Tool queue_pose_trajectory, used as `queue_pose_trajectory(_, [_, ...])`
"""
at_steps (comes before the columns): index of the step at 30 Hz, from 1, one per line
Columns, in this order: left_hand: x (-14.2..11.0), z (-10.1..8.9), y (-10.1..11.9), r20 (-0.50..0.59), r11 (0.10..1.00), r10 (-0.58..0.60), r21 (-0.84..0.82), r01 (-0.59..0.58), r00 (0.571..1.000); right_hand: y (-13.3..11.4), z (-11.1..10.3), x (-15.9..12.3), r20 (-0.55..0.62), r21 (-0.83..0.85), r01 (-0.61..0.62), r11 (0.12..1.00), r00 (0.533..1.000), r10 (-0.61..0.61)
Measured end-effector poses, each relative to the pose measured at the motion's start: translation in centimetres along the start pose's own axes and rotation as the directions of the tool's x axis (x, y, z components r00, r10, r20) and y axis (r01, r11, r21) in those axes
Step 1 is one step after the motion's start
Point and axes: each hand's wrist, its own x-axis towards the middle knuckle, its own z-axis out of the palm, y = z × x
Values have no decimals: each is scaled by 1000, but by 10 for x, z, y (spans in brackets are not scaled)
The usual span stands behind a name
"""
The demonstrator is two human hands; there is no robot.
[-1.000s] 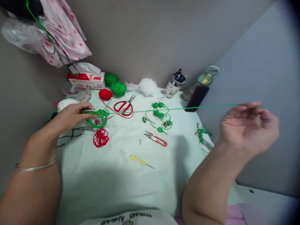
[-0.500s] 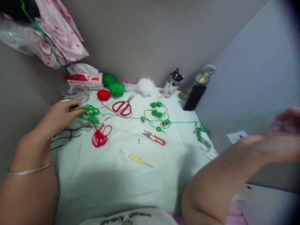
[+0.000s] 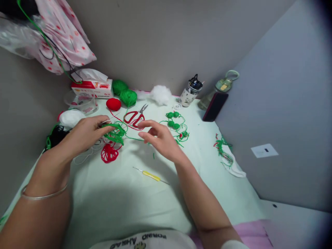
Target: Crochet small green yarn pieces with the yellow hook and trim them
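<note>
My left hand (image 3: 85, 133) pinches a tangled bundle of green yarn (image 3: 116, 133) above the pale green cloth (image 3: 124, 200), with a thin needle tip showing near its fingers. My right hand (image 3: 160, 138) hovers just right of the tangle with fingers spread and nothing in it; a green strand runs from the tangle toward it. A loose red yarn heap (image 3: 109, 154) lies under the tangle. Red-handled scissors (image 3: 133, 117) lie just behind both hands.
A yellow-handled crochet hook (image 3: 151, 176) lies near me. Small green crocheted pieces (image 3: 176, 124) sit right of my right hand. Green yarn balls (image 3: 124, 93), a red ball (image 3: 113, 103), a tissue box (image 3: 92, 88), white stuffing (image 3: 160, 94), a jar, bottle and phone (image 3: 215, 106) line the back.
My right hand, which was pulling a long green strand far out to the right, has come back to the middle beside the tangle. The strand is slack now. It now covers the small snips.
</note>
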Motion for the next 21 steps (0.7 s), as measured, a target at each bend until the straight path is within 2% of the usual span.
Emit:
queue_pose_trajectory(3, [-2, 5, 13, 56, 1000, 10, 11, -11, 998, 18, 25, 11, 60, 198, -106, 975, 994, 96])
queue_pose_trajectory(7, [-2, 6, 21, 64, 999, 25, 23, -27, 998, 31, 34, 15, 206, 269, -194, 943, 968, 140])
queue_pose_trajectory(14, [-1, 6, 24, 46, 999, 37, 35, -39, 998, 24, 20, 14, 44, 320, -155, 935, 988, 148])
queue_pose_trajectory(21, [-2, 10, 26, 62, 998, 49, 36, -51, 997, 28, 40, 14, 87, 289, -146, 946, 988, 126])
